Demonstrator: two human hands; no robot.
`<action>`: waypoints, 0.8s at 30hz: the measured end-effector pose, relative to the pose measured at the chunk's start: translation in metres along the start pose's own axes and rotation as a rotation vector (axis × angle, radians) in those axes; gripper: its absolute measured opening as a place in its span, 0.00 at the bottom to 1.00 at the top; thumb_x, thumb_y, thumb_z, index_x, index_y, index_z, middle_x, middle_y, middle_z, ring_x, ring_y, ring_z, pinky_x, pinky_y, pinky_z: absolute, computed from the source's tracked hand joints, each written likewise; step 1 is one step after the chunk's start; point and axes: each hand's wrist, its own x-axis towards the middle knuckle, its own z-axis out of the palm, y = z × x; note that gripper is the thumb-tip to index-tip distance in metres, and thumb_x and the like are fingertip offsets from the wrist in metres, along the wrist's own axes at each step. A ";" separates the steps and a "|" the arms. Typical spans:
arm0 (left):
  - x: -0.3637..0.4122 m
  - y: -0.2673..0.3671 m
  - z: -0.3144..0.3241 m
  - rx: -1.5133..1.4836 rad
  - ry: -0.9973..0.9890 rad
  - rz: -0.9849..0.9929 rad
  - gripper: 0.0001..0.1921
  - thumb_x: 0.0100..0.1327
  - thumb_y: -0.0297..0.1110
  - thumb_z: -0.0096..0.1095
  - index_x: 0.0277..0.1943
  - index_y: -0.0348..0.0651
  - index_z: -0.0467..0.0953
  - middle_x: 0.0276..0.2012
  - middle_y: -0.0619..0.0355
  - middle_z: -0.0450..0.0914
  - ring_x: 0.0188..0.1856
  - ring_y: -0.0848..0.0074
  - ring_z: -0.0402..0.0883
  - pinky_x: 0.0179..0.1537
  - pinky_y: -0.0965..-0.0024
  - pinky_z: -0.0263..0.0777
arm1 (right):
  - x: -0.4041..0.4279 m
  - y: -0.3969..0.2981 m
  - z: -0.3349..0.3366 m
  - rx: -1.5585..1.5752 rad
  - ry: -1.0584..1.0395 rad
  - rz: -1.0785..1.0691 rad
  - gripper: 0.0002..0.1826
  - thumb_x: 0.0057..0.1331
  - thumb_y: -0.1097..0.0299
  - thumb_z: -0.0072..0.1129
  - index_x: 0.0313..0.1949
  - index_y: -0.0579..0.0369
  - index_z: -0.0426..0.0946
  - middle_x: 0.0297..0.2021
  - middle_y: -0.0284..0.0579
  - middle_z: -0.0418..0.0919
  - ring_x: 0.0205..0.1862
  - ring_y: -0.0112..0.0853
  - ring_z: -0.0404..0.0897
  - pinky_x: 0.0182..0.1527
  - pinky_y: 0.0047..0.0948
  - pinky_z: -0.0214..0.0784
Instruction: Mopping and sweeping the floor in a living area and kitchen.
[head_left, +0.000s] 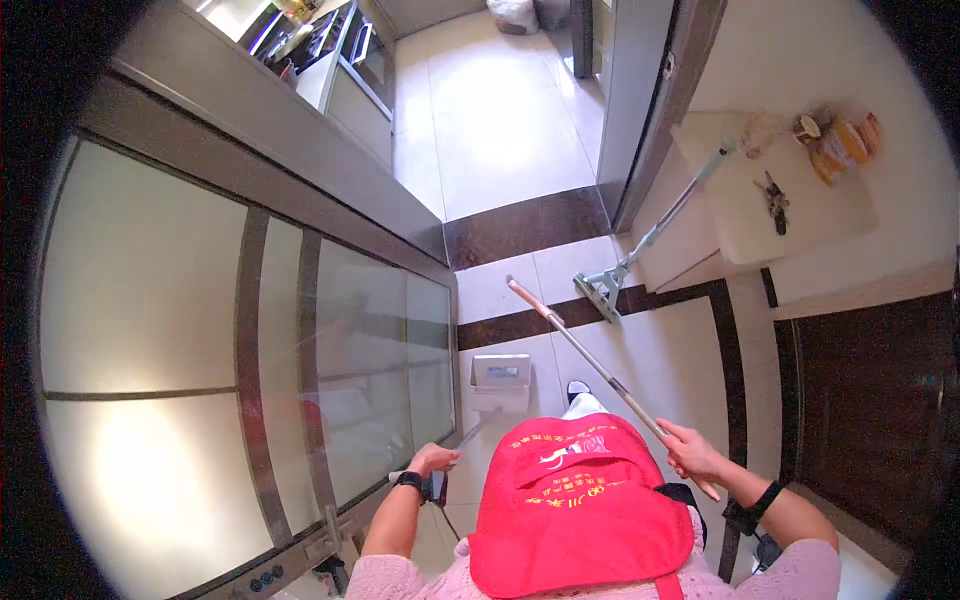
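Observation:
My left hand (433, 459) is closed around the thin handle of a white long-handled dustpan (501, 396), which is low in front of the glass door. My right hand (691, 450) grips a pole (592, 360) with a beige-pink grip and a metal middle. Its pink far end points up and left, just above the dark floor strip; whether it carries a broom head I cannot tell. To the right of that far end, a light green sponge mop (600, 292) stands with its head on the floor, its shaft leaning towards a pale cabinet.
A frosted and clear glass door (367, 337) lines the left. Keys (774, 202) and packaged items (844, 150) lie on the cabinet top (795, 232). Beyond a dark threshold (529, 225) is a tiled kitchen floor (502, 120). A dark door (870, 405) is at the right.

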 end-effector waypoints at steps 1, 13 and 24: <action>-0.007 0.020 -0.005 0.001 -0.005 0.003 0.15 0.48 0.43 0.65 0.26 0.38 0.79 0.22 0.59 0.78 0.25 0.75 0.75 0.26 0.71 0.68 | 0.005 -0.003 -0.006 0.000 0.006 0.002 0.23 0.67 0.63 0.38 0.62 0.43 0.56 0.13 0.33 0.62 0.13 0.21 0.63 0.15 0.23 0.60; -0.026 0.267 -0.146 -0.085 0.074 0.136 0.20 0.50 0.46 0.61 0.15 0.36 0.73 0.12 0.58 0.71 0.15 0.76 0.71 0.18 0.71 0.64 | 0.041 -0.198 -0.030 -0.083 0.155 -0.059 0.24 0.66 0.67 0.36 0.63 0.42 0.54 0.14 0.35 0.64 0.11 0.23 0.64 0.14 0.24 0.61; 0.098 0.487 -0.266 -0.380 0.017 0.301 0.20 0.51 0.44 0.62 0.17 0.34 0.73 0.15 0.58 0.71 0.16 0.77 0.70 0.18 0.72 0.65 | 0.130 -0.367 -0.089 -0.139 0.243 -0.200 0.23 0.66 0.69 0.39 0.62 0.42 0.56 0.13 0.32 0.62 0.12 0.20 0.62 0.14 0.21 0.59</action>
